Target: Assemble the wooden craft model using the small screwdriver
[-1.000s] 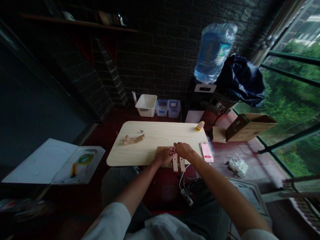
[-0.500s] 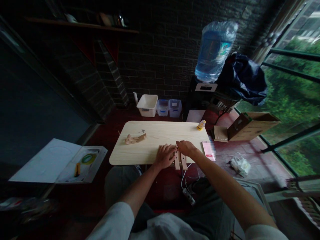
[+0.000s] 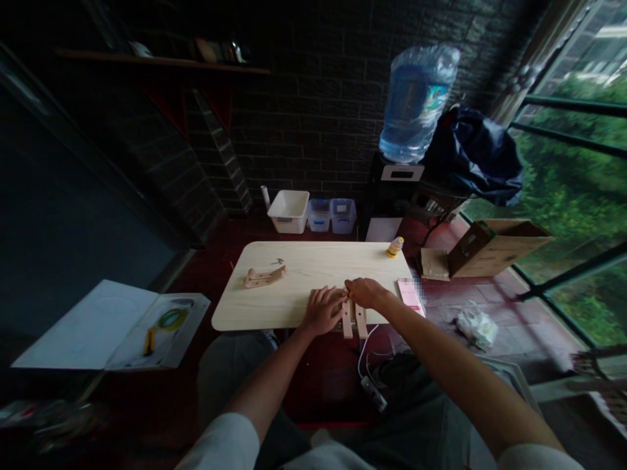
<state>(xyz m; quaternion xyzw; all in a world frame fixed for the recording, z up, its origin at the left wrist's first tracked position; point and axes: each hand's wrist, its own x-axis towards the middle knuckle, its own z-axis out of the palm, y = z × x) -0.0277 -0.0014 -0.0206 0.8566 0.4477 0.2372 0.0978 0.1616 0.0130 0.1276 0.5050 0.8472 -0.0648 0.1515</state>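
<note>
Wood-side, apparently bracing with left hand (image 3: 322,313) spread beside wooden strips (image 3: 347,321), working their far end with right hand (image 3: 366,292) curled shut, contents unclear; likely calls for steady pressure.

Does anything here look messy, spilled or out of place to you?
Nothing looks spilled. A crumpled plastic bag lies on the floor right of the table, like litter. A power strip sits loose on the floor near the person's legs. Two wooden bars jut past the table's near edge, perhaps on purpose.
</note>
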